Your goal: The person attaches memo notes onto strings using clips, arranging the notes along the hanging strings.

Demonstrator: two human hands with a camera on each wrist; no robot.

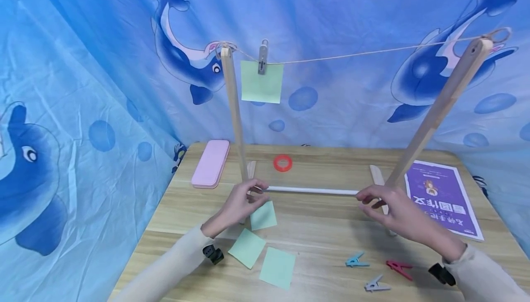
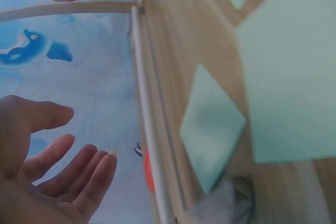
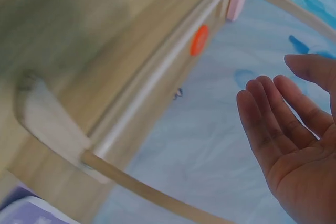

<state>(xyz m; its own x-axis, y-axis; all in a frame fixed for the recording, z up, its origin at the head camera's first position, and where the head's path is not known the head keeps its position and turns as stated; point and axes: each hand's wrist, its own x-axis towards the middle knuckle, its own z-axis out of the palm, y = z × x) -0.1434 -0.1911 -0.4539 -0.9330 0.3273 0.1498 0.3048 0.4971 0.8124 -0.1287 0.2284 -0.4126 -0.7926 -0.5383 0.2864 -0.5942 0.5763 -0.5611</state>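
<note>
A wooden frame with two uprights stands on the table, joined low down by a white rod [image 1: 312, 190]. A string [image 1: 352, 55] runs between their tops. From it a grey clothespin [image 1: 262, 58] holds a green sticky note [image 1: 262, 83]. My left hand [image 1: 245, 199] hovers near the left upright [image 1: 234, 108], empty, its fingers loosely bent and thumb apart. Close to the right upright [image 1: 439, 108] is my right hand [image 1: 395, 210], likewise empty with relaxed fingers. Both wrist views show bare palms, the left hand [image 2: 58, 166] and right hand [image 3: 294, 129] apart from the rod.
Several green sticky notes [image 1: 277, 267] lie at the front left. Blue [image 1: 357, 260], red [image 1: 399, 269] and grey [image 1: 376, 284] clothespins lie at the front right. A pink case [image 1: 211, 164], red tape roll [image 1: 283, 156] and purple booklet [image 1: 445, 196] lie farther back. A dolphin-print curtain [image 1: 331, 16] hangs behind.
</note>
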